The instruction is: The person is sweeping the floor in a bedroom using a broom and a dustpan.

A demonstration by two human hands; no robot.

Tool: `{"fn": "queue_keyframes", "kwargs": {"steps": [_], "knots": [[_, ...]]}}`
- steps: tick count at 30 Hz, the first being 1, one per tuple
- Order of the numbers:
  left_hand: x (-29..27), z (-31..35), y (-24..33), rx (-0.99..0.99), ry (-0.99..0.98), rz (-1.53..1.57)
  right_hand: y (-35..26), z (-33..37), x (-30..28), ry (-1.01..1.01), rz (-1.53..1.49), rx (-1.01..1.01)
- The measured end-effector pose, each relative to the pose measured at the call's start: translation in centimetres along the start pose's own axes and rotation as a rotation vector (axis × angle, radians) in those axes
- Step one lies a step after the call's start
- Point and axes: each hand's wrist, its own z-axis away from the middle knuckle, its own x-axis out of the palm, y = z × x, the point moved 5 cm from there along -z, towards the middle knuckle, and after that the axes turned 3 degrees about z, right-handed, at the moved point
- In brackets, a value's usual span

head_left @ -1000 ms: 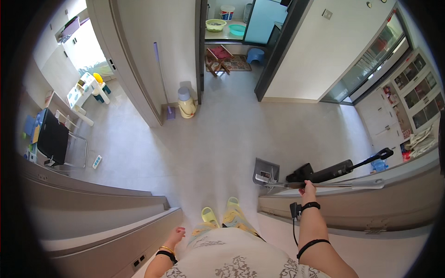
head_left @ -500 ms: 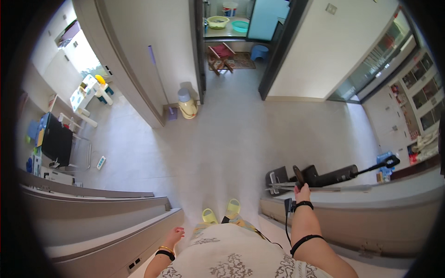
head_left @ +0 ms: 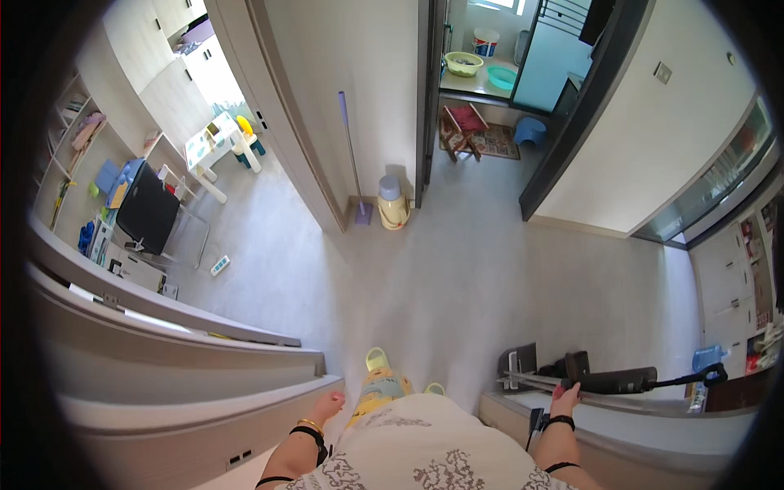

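Observation:
My right hand (head_left: 565, 397) reaches out low on the right, its fingers curled against a small dark brown thing (head_left: 578, 363) whose kind I cannot make out. Just beyond the fingers is an upright black floor cleaner (head_left: 612, 382), with a thin pole and a loop handle (head_left: 715, 375); its grey base (head_left: 518, 367) is on the floor. Beside my right wrist hangs a small dark device (head_left: 536, 420) on a cord. My left hand (head_left: 330, 404) hangs near my body, fingers loosely closed with nothing seen in them, close to a pale panel (head_left: 269, 416).
Ahead, a cream thermos flask (head_left: 394, 208) and a purple-handled broom (head_left: 349, 147) stand by the wall. Through the dark-framed doorway are a folding stool (head_left: 465, 122) and a blue stool (head_left: 530, 131). A white power strip (head_left: 220, 265) lies on the left room's floor.
The view has swung to the left and my left foot has come forward. My right hand stays near the floor cleaner, and the fingers of my left hand have curled in more.

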Motion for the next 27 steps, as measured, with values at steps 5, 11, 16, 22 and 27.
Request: {"fn": "queue_keyframes", "kwargs": {"steps": [5,11,16,22,27], "knots": [[-4.8,-7.0,-1.5,-0.051,-0.016,0.057,2.0,3.2,0.2,0.214,0.11,-0.056],[-11.6,-13.1,9.6,-0.215,0.008,0.283,3.9,8.8,1.2,0.621,0.326,0.04],[-16.0,-20.5,19.5,-0.143,-0.003,0.125,10.2,6.5,8.7,-0.073,0.273,0.266],[-13.4,-30.8,34.1,0.07,-0.125,0.126,4.2,3.4,28.1,-0.374,0.441,-0.031],[-7.7,-39.7,41.7,0.174,-0.192,-0.006,-11.4,-5.8,45.7,-0.382,0.439,-0.463]]}}
